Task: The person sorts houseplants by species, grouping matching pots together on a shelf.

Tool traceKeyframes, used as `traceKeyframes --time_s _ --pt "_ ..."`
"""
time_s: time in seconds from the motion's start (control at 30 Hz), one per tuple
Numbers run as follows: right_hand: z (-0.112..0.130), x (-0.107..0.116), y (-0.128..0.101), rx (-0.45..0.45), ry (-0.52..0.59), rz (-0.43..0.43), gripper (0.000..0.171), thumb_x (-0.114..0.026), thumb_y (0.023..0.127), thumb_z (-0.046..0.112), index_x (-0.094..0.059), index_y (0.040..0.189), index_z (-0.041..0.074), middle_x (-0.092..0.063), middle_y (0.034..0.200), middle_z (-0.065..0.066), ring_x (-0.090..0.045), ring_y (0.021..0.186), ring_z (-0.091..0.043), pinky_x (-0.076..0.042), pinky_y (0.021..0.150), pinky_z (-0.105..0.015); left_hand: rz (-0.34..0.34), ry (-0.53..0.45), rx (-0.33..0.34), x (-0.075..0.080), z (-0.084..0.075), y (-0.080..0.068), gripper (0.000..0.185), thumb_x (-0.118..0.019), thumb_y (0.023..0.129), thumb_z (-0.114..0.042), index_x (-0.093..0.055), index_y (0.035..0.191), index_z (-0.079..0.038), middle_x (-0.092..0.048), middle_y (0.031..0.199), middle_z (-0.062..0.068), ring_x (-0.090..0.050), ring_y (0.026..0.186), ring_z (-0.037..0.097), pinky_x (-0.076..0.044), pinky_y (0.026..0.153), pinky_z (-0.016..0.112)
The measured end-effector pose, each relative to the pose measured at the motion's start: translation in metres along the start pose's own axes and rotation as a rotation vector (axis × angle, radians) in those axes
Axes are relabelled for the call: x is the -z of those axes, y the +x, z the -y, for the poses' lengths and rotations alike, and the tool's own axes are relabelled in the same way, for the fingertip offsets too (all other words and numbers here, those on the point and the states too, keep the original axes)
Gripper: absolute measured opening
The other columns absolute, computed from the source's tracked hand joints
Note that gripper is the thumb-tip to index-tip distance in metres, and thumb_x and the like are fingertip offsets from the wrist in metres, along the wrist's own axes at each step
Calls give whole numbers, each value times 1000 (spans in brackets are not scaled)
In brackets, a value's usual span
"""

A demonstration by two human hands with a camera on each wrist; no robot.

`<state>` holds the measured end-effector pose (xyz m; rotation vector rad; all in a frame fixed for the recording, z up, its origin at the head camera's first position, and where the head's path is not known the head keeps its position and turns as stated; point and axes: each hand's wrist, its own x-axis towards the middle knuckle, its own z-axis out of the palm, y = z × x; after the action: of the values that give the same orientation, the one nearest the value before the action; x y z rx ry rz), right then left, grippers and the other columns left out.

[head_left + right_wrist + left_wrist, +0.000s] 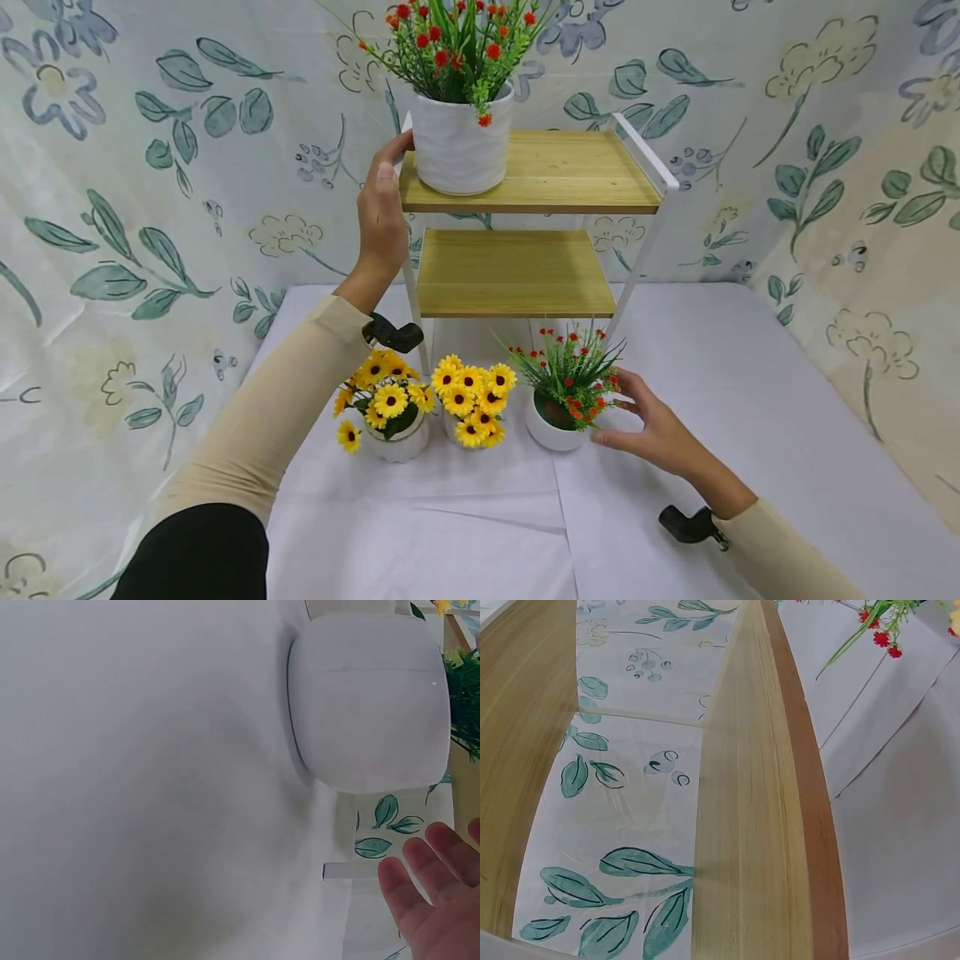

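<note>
A white-framed rack with two wooden shelves [555, 171] stands at the back of the table. On the left of its top shelf sits a white pot of red flowers [457, 137]. My left hand [382, 200] lies against the left end of that shelf, right beside the pot; its fingers are hidden behind it. The left wrist view shows only the shelf edge [750, 825]. On the table, a small white pot of red flowers [558, 417] [371, 697] stands in front of the rack. My right hand [618, 408] is spread open just to its right, its fingers [427, 892] apart from the pot.
Two white pots of yellow sunflowers [393, 417] [472, 408] stand left of the small red-flower pot. The lower shelf [513, 271] is bare. A white cloth [750, 400] covers the table, and a floral curtain [150, 208] hangs behind and at both sides.
</note>
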<state>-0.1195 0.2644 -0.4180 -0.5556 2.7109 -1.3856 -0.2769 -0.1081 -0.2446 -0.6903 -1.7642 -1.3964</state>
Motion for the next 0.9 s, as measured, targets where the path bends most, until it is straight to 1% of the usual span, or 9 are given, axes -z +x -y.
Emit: traceKeyframes --time_s 0.07,0.17,0.27,0.33,0.47,0.53,0.63,0.73,0.9 --pt "-1 -4 1 -26 7 10 90 -79 79 25 -24 150 16 -35 149 -13 -35 135 -38 -34 103 -60 1 -3 12 0 -7 -1 53 -21 98 -22 -44 140 -2 -49 141 7 -38 132 3 -21 113 23" --pt "-4 -10 3 -64 28 25 94 -80 79 29 -21 152 20 -34 150 -14 -40 131 -43 -39 98 -61 3 -6 29 1 -25 -3 51 -21 97 -16 -43 139 3 -48 141 13 -39 131 3 -21 113 23" --pt "-9 -16 5 -60 50 34 98 -80 78 29 -18 153 24 -34 151 -13 -44 128 -44 -41 96 -61 2 -12 50 1 -38 -4 50 -21 97 -13 -43 138 5 -48 140 14 -39 131 3 -21 113 23" --pt "-12 -19 7 -38 69 39 100 -81 77 28 -17 154 26 -32 153 -10 -41 131 -41 -40 98 -60 3 -9 32 1 -39 -4 51 -21 97 -14 -43 138 6 -48 140 16 -39 131 4 -21 113 23" --pt "-15 -24 10 -9 86 44 100 -83 75 25 -21 153 19 -29 155 -8 -35 136 -34 -37 103 -57 -2 -8 -10 1 -35 -4 53 -21 96 -16 -43 138 8 -49 138 19 -40 131 6 -23 113 24" --pt "-15 -26 10 -28 77 45 98 -83 75 26 -23 152 12 -29 154 -11 -35 136 -37 -37 103 -57 -2 -7 -11 1 -34 -4 53 -21 96 -16 -43 137 7 -49 138 19 -40 131 6 -23 113 24" --pt "-14 -28 10 -83 48 41 100 -83 75 29 -23 151 6 -31 152 -18 -42 129 -44 -38 101 -58 -2 -10 3 1 -34 -4 52 -21 96 -15 -43 138 6 -49 138 17 -40 131 6 -22 113 24" --pt "-13 -30 10 -126 24 45 104 -82 75 31 -18 152 4 -33 150 -23 -47 124 -49 -39 99 -59 -1 -9 21 1 -34 -4 51 -21 97 -15 -44 138 5 -49 139 15 -40 130 4 -21 113 23" --pt "-13 -32 13 -156 29 53 109 -82 75 32 -11 153 3 -34 149 -25 -48 123 -49 -40 98 -59 1 -2 -4 1 -33 -4 53 -20 96 -17 -43 138 6 -49 139 18 -40 131 5 -22 113 24"
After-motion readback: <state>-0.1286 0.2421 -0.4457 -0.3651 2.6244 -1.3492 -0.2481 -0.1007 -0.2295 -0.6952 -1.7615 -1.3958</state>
